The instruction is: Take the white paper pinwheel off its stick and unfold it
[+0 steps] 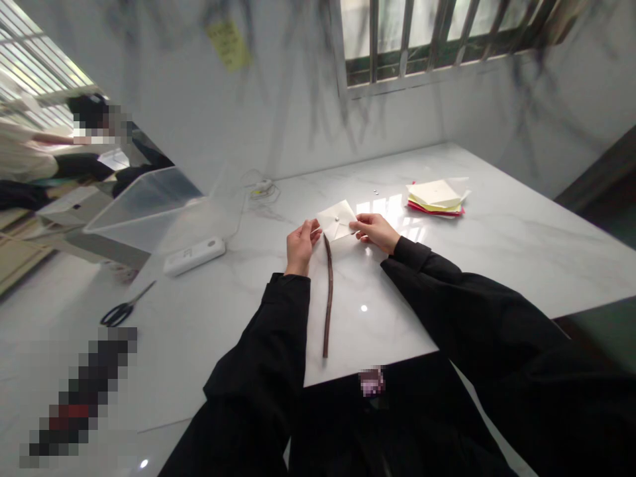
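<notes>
right hand (376,232) has paper (340,226) pinched; left hand (301,246) curls at its left edge, can't tell if gripping; stick (330,285) runs near-to-far, way closer to left hand

Ctr of frame: paper (328,222) is cream, stick (328,298) dk brown; table (238,331) wht w/ grey veins; upper-R stack (436,195) cream/yel/red.

No legible text, brand, number or sign is present. The yellow note (229,45) on the wall (283,99) carries faint dark marks, too blurred to read. The white elongated device (194,257) on the table (268,228) bears small grey markings, likewise unreadable.
</notes>
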Available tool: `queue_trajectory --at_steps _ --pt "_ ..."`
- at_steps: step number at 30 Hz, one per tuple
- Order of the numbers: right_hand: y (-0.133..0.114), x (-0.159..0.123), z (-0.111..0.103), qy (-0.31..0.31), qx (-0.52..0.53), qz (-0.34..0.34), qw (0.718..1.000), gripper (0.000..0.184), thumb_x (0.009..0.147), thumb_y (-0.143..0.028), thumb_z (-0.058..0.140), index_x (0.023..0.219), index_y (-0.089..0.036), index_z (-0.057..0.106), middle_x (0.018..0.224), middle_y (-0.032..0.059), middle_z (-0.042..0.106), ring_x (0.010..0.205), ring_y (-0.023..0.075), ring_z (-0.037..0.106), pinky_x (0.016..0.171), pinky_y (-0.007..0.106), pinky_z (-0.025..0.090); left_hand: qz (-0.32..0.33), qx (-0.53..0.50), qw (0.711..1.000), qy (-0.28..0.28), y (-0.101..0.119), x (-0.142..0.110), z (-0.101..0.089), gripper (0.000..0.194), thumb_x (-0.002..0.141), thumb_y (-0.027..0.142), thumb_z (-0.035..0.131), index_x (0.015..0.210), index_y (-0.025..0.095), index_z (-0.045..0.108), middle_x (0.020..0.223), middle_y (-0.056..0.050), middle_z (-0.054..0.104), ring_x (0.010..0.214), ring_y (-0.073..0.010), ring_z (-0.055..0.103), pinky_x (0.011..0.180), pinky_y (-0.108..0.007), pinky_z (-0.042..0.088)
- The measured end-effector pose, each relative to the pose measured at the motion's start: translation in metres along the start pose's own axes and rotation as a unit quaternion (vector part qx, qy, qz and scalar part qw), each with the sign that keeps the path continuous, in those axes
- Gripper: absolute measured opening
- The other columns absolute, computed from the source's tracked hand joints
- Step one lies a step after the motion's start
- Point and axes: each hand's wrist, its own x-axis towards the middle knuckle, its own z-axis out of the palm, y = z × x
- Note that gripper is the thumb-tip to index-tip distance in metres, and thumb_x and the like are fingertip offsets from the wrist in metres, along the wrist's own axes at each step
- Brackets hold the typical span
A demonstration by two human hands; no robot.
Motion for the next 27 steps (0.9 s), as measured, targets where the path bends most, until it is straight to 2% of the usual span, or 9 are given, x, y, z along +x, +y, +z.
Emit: queue_trajectory --at_steps 2,6,11,13,16,18,20,22,27 --pt "0.003 0.001 0.001 0.002 -0.013 -0.024 1.000 0.021 0.080 -0.031 0.079 0.085 -0.017 0.064 0.076 0.0007 0.066 0.057 0.0075 0.054 0.047 0.017 0.038 0.011 0.019 1.000 -0.016 0.003 -0.010 0.007 0.032 0.084 0.042 0.085 0.098 0.014 0.076 0.105 -0.010 0.080 0.091 -0.0161 0.075 0.085 -0.026 0.058" --pt "0.006 0.001 0.005 -0.018 -0.032 -0.062 0.997 0.032 0.075 -0.044 0.080 0.087 -0.017 0.066 0.068 -0.0021 0.061 0.056 0.0088 0.051 0.048 0.019 0.037 0.003 0.045 0.997 -0.065 0.004 -0.024 0.015 0.037 0.072 0.038 0.093 0.094 0.015 0.075 0.099 -0.009 0.079 0.097 -0.0221 0.076 0.088 -0.031 0.059" --pt "0.011 0.002 0.007 -0.052 -0.053 -0.079 0.994 0.038 0.076 -0.051 0.078 0.087 -0.018 0.064 0.071 -0.0005 0.063 0.056 0.0096 0.050 0.051 0.023 0.041 0.002 0.029 0.998 -0.054 0.002 -0.026 0.014 0.042 0.066 0.034 0.095 0.098 0.014 0.078 0.098 -0.010 0.081 0.100 -0.0253 0.075 0.095 -0.038 0.059" --pt "0.014 0.002 0.007 -0.049 -0.074 -0.084 0.993 0.038 0.079 -0.051 0.076 0.093 -0.018 0.064 0.074 0.0003 0.065 0.060 0.0113 0.053 0.055 0.024 0.044 0.004 0.030 0.998 -0.048 0.002 -0.026 0.014 0.043 0.064 0.033 0.096 0.098 0.013 0.079 0.098 -0.010 0.081 0.098 -0.0250 0.075 0.095 -0.038 0.058" --pt "0.015 -0.002 0.008 0.027 -0.142 -0.138 0.980 0.049 0.082 -0.047 0.077 0.120 -0.020 0.063 0.091 0.0028 0.069 0.073 0.0160 0.060 0.068 0.029 0.050 0.007 0.036 0.998 -0.044 0.001 -0.027 0.014 0.043 0.063 0.033 0.096 0.098 0.013 0.080 0.099 -0.011 0.081 0.096 -0.0250 0.075 0.092 -0.037 0.059" --pt "0.011 -0.008 0.009 0.096 -0.199 -0.201 0.954 0.055 0.083 -0.043 0.078 0.131 -0.022 0.060 0.106 0.0057 0.070 0.086 0.0194 0.062 0.078 0.033 0.052 0.015 0.044 0.998 -0.039 0.000 -0.027 0.015 0.041 0.064 0.033 0.095 0.097 0.014 0.080 0.100 -0.011 0.081 0.095 -0.0250 0.075 0.089 -0.036 0.059" --pt "0.004 -0.013 0.011 0.128 -0.248 -0.258 0.925 0.043 0.087 -0.039 0.077 0.125 -0.023 0.065 0.112 0.0077 0.068 0.095 0.0221 0.061 0.087 0.036 0.051 0.026 0.056 0.997 -0.038 -0.002 -0.028 0.015 0.041 0.065 0.034 0.095 0.097 0.014 0.081 0.099 -0.011 0.081 0.093 -0.0253 0.075 0.086 -0.035 0.058" --pt "-0.002 -0.018 0.014 0.119 -0.281 -0.301 0.904 0.025 0.092 -0.037 0.074 0.113 -0.023 0.072 0.107 0.0078 0.068 0.099 0.0237 0.060 0.094 0.037 0.049 0.033 0.065 0.996 -0.045 -0.003 -0.029 0.017 0.042 0.065 0.035 0.094 0.099 0.014 0.081 0.097 -0.011 0.081 0.093 -0.0261 0.075 0.085 -0.035 0.057" --pt "-0.001 -0.018 0.018 0.062 -0.319 -0.326 0.888 0.013 0.094 -0.036 0.077 0.098 -0.024 0.079 0.089 0.0056 0.072 0.091 0.0233 0.060 0.092 0.037 0.047 0.035 0.076 0.994 -0.076 -0.004 -0.032 0.021 0.047 0.065 0.039 0.095 0.102 0.013 0.081 0.096 -0.010 0.081 0.091 -0.0263 0.075 0.084 -0.035 0.056"
